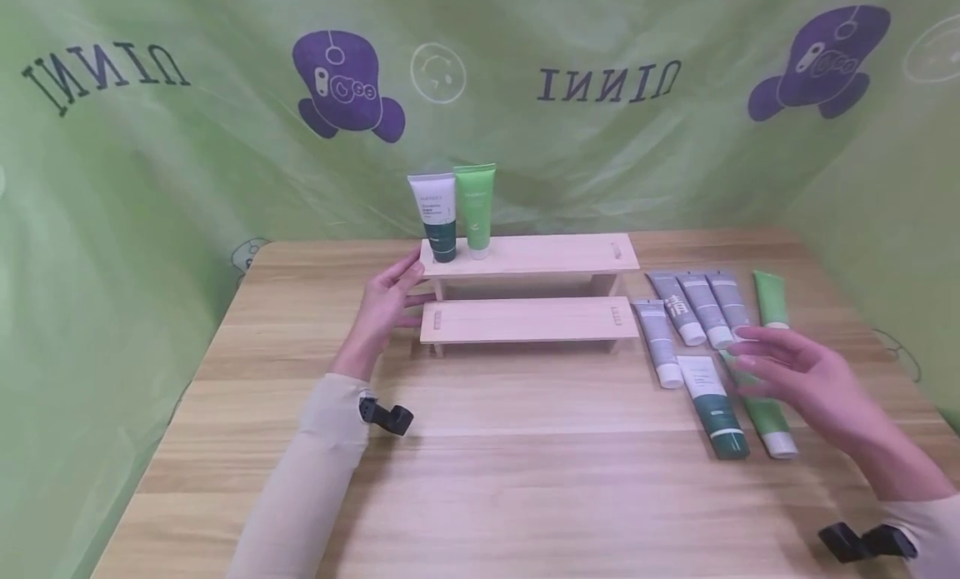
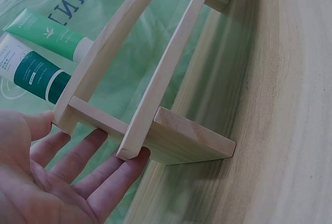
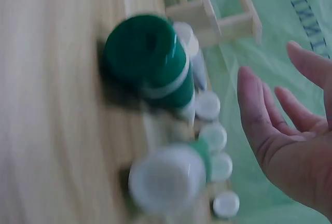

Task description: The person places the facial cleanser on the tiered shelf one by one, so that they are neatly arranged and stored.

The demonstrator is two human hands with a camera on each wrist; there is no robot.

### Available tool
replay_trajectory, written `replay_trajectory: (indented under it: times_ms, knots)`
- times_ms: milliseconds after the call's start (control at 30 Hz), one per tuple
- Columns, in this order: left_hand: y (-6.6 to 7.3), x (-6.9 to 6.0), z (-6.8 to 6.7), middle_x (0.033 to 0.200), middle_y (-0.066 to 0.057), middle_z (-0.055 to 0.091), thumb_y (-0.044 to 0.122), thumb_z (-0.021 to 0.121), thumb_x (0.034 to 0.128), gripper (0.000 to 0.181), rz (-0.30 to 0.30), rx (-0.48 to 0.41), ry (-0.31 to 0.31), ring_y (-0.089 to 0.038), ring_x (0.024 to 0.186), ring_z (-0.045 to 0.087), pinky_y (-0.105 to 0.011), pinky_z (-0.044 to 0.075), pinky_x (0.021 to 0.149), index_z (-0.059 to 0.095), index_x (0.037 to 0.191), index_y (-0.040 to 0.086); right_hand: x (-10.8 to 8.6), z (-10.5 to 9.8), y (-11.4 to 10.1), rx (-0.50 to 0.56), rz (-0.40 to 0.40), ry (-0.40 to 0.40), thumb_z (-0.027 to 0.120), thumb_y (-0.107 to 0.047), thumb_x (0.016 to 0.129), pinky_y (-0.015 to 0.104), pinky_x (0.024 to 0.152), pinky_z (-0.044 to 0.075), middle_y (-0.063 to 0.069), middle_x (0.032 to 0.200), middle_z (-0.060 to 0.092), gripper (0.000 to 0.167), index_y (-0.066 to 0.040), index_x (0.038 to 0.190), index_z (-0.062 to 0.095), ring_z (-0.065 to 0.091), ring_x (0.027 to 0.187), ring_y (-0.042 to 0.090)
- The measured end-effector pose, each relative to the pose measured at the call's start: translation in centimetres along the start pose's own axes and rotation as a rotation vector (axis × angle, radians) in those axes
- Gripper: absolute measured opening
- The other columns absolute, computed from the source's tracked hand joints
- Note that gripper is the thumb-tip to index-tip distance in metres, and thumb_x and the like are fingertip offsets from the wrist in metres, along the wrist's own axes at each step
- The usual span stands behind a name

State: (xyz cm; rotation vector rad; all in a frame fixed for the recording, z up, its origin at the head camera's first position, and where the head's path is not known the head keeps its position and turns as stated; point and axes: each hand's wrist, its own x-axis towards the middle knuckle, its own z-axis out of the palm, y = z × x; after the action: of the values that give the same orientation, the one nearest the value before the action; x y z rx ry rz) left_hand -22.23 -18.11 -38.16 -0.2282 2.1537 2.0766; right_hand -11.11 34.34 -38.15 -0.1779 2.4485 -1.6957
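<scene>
My left hand [image 1: 381,306] holds the left end of a two-step wooden rack [image 1: 528,321], thumb and fingers at the end of its boards. On the upper step stand a white-and-dark-green tube [image 1: 437,217] and a light green tube [image 1: 476,208], side by side at the left end. My right hand [image 1: 817,383] hovers over the tubes lying right of the rack, fingers extended, nothing held. Beneath and beside it lie a white-and-dark-green tube [image 1: 714,408], a green tube [image 1: 767,412] partly hidden by the fingers, and another green tube [image 1: 770,296].
Several grey-blue tubes [image 1: 658,341] lie between the rack and my right hand, caps toward me. The wooden table [image 1: 480,479] extends in front of the rack. A green printed curtain [image 1: 225,162] hangs behind and at both sides.
</scene>
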Motion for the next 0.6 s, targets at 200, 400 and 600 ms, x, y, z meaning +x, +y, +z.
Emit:
replay_trajectory:
  times_ms: [200, 400, 600]
  knots:
    - [0.0, 0.1, 0.1, 0.153, -0.011, 0.045, 0.041, 0.056, 0.103, 0.05, 0.007, 0.0, 0.004, -0.037, 0.117, 0.064, -0.057, 0.058, 0.085, 0.047, 0.151, 0.032, -1.3, -2.7, 2.3, 0.054, 0.011, -0.081, 0.051, 0.003, 0.103, 0.037, 0.075, 0.062, -0.009, 0.125, 0.068, 0.044, -0.016, 0.143, 0.053, 0.07, 0.099, 0.015]
    - [0.0, 0.0, 0.1, 0.155, -0.011, 0.044, 0.04, 0.056, 0.1036, 0.05, 0.002, -0.005, -0.003, -0.038, 0.118, 0.063, -0.057, 0.058, 0.085, 0.045, 0.152, 0.032, -1.9, -4.9, 4.9, 0.16, 0.063, -0.083, 0.046, 0.003, 0.105, 0.036, 0.074, 0.062, -0.012, 0.123, 0.068, 0.045, -0.022, 0.141, 0.057, 0.071, 0.097, 0.015]
    - [0.0, -0.1, 0.2, 0.15, -0.014, 0.048, 0.04, 0.056, 0.1034, 0.049, 0.003, 0.003, 0.007, -0.038, 0.116, 0.064, -0.056, 0.058, 0.084, 0.047, 0.151, 0.032, -1.9, -6.0, 6.6, 0.318, 0.062, -0.142, 0.041, 0.01, 0.104, 0.037, 0.077, 0.061, -0.004, 0.118, 0.071, 0.05, -0.024, 0.134, 0.062, 0.072, 0.097, 0.019]
